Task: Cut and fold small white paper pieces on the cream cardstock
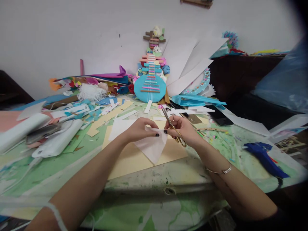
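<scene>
My left hand [141, 129] pinches the upper edge of a thin white sheet of paper [153, 148] between thumb and fingers. The sheet hangs with a pointed corner downward, over a beige sheet of card [130, 160]. On the sheet's other side, my right hand [181, 128] is closed around gold-handled scissors [181, 140], their blades pointing up and away. The right thumb and fingertips are also at the paper's edge, close to the left fingertips. Another white sheet [117, 128] lies flat behind my left hand.
A blue paper lute-like craft [150, 88] leans against the wall. A blue glue gun [266, 158] lies at the right, beyond a black phone [220, 115]. White power strips [59, 138] are at the left. Paper scraps [93, 112] and white yarn [91, 92] clutter the green-stained table [192, 175].
</scene>
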`<state>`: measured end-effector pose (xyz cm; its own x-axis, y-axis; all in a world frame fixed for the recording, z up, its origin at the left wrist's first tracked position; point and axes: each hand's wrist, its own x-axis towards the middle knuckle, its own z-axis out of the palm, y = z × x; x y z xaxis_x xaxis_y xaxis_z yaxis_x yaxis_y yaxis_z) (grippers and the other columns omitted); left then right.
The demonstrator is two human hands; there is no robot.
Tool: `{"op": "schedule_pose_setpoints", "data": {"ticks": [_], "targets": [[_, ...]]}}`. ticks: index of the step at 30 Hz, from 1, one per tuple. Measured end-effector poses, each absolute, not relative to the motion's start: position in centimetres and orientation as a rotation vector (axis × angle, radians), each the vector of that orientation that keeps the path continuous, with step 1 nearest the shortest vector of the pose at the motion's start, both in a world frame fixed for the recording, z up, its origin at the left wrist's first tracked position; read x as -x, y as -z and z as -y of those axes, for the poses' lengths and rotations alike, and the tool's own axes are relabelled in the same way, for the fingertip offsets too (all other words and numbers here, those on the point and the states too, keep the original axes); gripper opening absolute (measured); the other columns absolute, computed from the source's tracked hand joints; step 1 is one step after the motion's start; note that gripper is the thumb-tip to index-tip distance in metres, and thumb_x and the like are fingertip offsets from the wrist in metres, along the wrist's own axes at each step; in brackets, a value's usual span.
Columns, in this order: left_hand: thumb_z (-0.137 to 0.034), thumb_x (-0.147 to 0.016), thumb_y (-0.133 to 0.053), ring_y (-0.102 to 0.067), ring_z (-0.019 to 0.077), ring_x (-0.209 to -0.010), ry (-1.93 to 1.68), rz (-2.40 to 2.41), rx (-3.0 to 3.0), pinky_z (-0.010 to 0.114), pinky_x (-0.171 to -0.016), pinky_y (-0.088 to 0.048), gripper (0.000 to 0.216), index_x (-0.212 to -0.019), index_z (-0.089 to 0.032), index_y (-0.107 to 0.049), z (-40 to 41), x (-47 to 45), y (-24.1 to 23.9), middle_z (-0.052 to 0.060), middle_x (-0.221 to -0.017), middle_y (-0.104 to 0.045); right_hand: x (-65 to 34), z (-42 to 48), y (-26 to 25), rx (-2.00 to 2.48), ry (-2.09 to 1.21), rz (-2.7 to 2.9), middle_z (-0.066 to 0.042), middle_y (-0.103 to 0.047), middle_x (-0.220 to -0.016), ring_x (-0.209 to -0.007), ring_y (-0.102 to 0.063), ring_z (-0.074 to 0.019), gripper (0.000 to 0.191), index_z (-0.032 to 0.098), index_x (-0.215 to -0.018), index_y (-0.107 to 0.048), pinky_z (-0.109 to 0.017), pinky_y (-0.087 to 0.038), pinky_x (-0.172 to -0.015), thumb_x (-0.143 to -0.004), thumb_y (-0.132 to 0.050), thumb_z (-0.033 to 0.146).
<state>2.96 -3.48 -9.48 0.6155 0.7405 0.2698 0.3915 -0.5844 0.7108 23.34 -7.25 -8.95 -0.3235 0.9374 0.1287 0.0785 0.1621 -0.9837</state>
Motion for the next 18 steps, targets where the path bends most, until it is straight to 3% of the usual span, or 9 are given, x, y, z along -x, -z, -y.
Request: {"op": "schedule_pose_setpoints", "data": {"ticks": [9, 18], "targets": [[-0.037, -0.058, -0.076, -0.06, 0.0167, -0.073, -0.773, -0.793, -1.804, 0.027, -0.063, -0.047, 0.027, -0.065, -0.015, -0.061, 3.09, -2.2, 9.36, 0.006, -0.082, -0.066, -23.3, 7.74, 8.56, 0.942, -1.287, 1.58, 0.003, -0.058, -0.07, -0.046, -0.044, -0.0045, 0.024, 0.018, -0.077, -0.048, -0.018, -0.035, -0.041, -0.063, -0.067, 0.019], [-0.036, -0.055, -0.075, -0.058, 0.0134, -0.062, -0.804, -0.741, -1.546, 0.026, -0.053, -0.045, 0.039, -0.052, -0.016, -0.041, 3.97, -2.6, 8.98, 0.007, -0.086, -0.067, -23.13, 8.07, 8.23, 0.926, -1.291, 1.577, 0.003, -0.058, -0.071, -0.047, -0.045, -0.0046, 0.025, 0.018, -0.076, -0.049, -0.019, -0.035, -0.042, -0.063, -0.07, 0.021]]}}
